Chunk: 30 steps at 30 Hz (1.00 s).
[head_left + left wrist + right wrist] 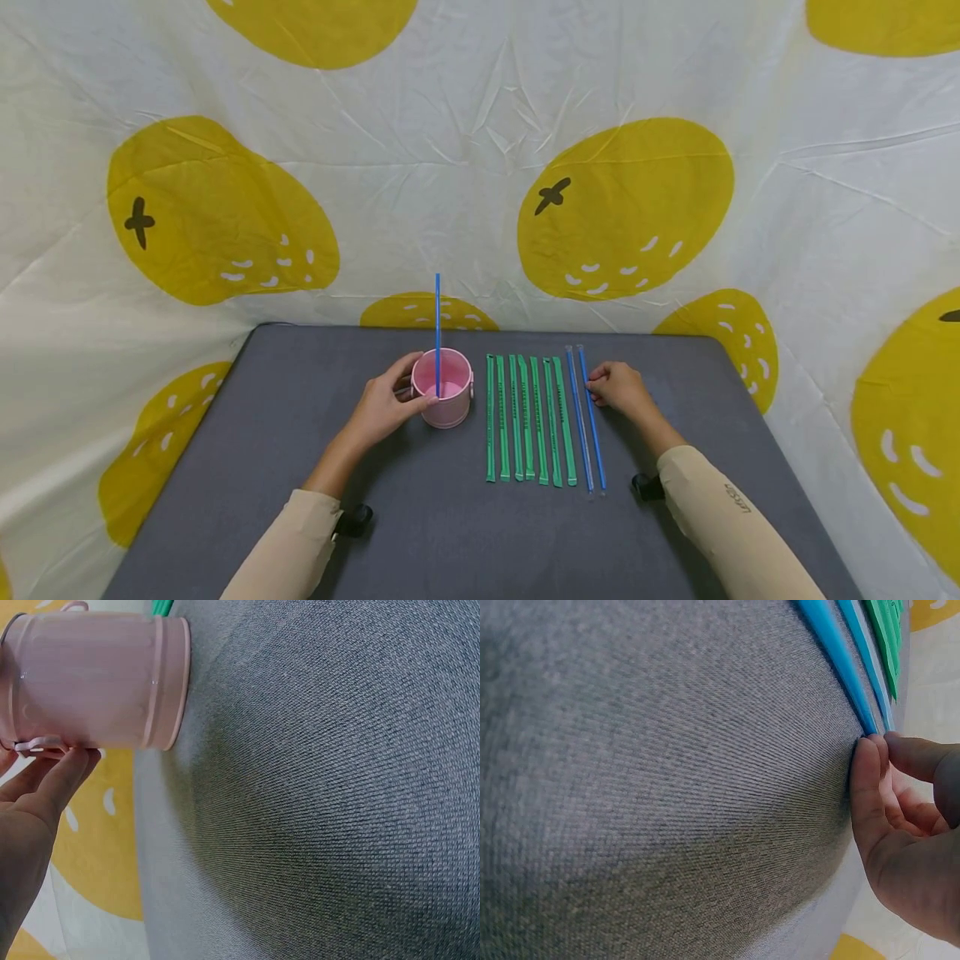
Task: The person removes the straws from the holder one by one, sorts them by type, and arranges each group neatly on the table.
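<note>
My left hand (384, 405) holds a small pink bucket (448, 413) by its left side, thumb at the near rim. In the left wrist view the fingers lie by the bucket's (90, 682) side handle. One blue straw (438, 312) stands upright inside the bucket, rising well above the rim. On the right, my right hand (619, 388) pinches the upper part of the rightmost blue straw (597, 446), which lies in a clear wrapper on the table. The right wrist view shows thumb and fingertips meeting at the end of the visible blue straw (836, 656).
Another wrapped blue straw (579, 421) lies just left of the pinched one. Several green-wrapped straws (526, 421) lie in a row between it and the bucket. A grey cloth covers the table (480, 542); behind hangs a white curtain (450, 208) with yellow fruit prints.
</note>
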Motion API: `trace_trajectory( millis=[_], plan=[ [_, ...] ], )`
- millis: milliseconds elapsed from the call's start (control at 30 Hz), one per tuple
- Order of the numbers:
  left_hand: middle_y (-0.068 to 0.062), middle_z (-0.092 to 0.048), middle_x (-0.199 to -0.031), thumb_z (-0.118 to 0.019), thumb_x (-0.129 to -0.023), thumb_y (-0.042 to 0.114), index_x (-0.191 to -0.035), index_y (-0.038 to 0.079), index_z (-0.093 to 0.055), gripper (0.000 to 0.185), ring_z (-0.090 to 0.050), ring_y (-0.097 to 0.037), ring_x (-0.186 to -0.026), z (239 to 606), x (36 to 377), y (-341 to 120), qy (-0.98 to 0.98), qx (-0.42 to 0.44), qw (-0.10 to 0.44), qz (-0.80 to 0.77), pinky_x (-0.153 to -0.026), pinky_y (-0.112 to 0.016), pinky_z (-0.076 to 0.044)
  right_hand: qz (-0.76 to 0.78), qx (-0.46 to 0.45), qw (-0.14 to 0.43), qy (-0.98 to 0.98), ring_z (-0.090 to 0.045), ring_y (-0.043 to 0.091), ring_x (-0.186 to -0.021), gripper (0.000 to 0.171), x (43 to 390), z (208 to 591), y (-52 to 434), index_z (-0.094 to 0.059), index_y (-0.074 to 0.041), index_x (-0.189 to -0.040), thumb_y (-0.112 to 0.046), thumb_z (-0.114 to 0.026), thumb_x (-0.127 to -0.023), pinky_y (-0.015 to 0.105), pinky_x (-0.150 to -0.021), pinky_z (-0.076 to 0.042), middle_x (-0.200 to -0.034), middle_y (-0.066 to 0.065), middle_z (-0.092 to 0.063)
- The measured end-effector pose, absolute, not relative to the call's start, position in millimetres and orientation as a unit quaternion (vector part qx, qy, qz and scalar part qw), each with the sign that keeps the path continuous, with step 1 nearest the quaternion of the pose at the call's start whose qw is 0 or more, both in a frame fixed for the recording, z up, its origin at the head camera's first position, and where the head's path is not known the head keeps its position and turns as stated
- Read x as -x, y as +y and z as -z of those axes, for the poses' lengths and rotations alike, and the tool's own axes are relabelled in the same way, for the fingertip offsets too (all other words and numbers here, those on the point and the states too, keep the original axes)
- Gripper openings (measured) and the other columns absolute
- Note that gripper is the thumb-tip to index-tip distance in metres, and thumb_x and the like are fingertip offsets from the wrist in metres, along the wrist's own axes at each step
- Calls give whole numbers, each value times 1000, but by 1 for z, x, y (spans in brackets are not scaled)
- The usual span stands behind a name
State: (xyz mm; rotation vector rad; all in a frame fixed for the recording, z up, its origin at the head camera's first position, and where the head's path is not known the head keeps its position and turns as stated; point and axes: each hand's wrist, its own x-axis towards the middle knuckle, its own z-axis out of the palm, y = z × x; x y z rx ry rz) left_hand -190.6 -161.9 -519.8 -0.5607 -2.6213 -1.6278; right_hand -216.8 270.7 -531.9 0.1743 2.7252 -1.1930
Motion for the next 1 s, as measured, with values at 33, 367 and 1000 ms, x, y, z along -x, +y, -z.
trace_trajectory(
  millis=[33,367,1000],
  plan=[
    [-15,-61,-145,-88,-84,32,-152,17,-48,80,-66,-42,-123,520,191,-162,-836,179,2,518,-99,-49,-58,398,-59,80,912,-72,17,-70,17,217,532,271,-65,10,-108,-4,-68,-98,33,-64,-64,-91,22,-74],
    [-15,-62,-144,-88,-84,31,-152,17,-49,79,-66,-42,-123,520,192,-162,-836,179,3,520,-99,-48,-58,384,-41,50,921,-70,19,-69,22,217,525,276,-68,5,-110,-13,-71,-98,33,-62,-62,-96,20,-75],
    [-21,-61,-143,-89,-83,28,-151,13,-50,79,-66,-44,-122,520,191,-162,-830,179,4,528,-98,-46,-58,474,70,3,878,-71,30,-100,29,230,485,191,-69,-8,-124,-25,-70,-101,43,-84,-61,-116,14,-73]
  ],
)
